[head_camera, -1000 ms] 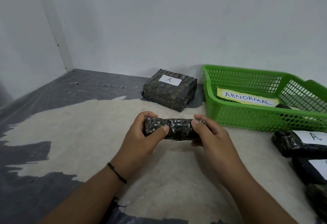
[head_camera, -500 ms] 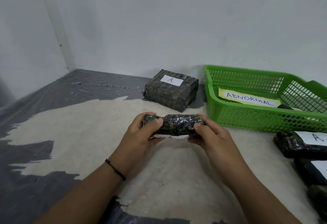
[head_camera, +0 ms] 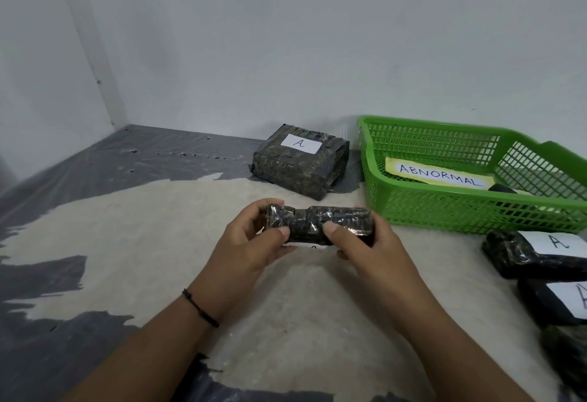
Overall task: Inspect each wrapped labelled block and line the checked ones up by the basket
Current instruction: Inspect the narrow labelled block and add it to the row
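A wrapped block (head_camera: 317, 224) was held between both hands above the middle of the floor; the left hand (head_camera: 254, 243) was curled round its left end, thumb laid across the near face, and the right hand (head_camera: 365, 243) was clamped on its right end in the same manner; the block was kept edge-on, so that its white label (head_camera: 305, 246) was turned downward and only a sliver of it was seen beneath the fingers; from this it was judged that the inspection of this block was under way and not yet finished.

Beyond the hands, 1 block marked A (head_camera: 300, 162) was found lying on the dark sheet just beside the left wall of the green basket (head_camera: 444, 211); it was taken to be the 1st checked piece and the start of the line; a card reading ABNORMAL (head_camera: 440, 174) was seen inside the basket, and a dark item was glimpsed near it, though what it was could not be told.

At the right edge, 2 labelled blocks (head_camera: 536, 254) were seen lying close together, with a 3rd dark bundle below them partly cut off; these were judged to be still awaiting inspection; so roughly 1 was done, 1 was in hand and at least 2 were left.
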Tool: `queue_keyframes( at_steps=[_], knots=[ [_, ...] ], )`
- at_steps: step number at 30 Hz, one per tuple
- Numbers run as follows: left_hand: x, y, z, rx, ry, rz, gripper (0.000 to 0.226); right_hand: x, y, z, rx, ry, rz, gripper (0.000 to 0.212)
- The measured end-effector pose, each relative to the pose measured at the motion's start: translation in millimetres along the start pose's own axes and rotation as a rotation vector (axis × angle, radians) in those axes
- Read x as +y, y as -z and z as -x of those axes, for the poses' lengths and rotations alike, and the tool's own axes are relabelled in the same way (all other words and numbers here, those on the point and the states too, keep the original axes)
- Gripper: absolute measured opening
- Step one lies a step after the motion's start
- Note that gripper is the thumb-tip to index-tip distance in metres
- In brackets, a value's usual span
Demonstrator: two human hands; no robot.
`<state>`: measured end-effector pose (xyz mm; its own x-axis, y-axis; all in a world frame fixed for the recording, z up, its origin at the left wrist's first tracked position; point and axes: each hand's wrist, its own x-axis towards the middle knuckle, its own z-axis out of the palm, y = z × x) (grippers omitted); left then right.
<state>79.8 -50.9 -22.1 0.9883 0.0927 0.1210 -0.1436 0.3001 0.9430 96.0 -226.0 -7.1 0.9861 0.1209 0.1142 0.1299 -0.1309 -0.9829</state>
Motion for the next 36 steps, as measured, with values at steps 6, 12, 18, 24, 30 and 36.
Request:
queue_keyframes(
  at_steps=[6,12,18,24,30,36],
  knots=[
    [1.7,0.5,0.2,0.027,-0.006,-0.032,0.059,-0.2,-2.4,2.8,-0.008,0.005,0.014,0.071],
    [2.8,6.5,1.3,-0.023,-0.114,-0.098,0.070,2.7,-1.5,-2.4,-0.103,-0.179,-0.255,0.075],
    [5.7,3.2,-1.1,0.004,0.076,0.060,0.069,4.6,1.2,-6.1,-0.091,-0.123,-0.403,0.041],
    [5.9,0.8,-1.0,0.041,0.076,-0.039,0.022,0.7,2.2,-1.5,-0.048,-0.040,-0.176,0.055],
    [5.2,0.4,2.0,-0.034,0.087,-0.035,0.034,1.0,4.0,-2.0,-0.010,-0.016,0.005,0.053],
    [1.3,-1.4,-0.3,0.077,0.101,-0.105,0.009,-0.4,-0.7,3.2,-0.034,0.045,0.075,0.061]
  ],
)
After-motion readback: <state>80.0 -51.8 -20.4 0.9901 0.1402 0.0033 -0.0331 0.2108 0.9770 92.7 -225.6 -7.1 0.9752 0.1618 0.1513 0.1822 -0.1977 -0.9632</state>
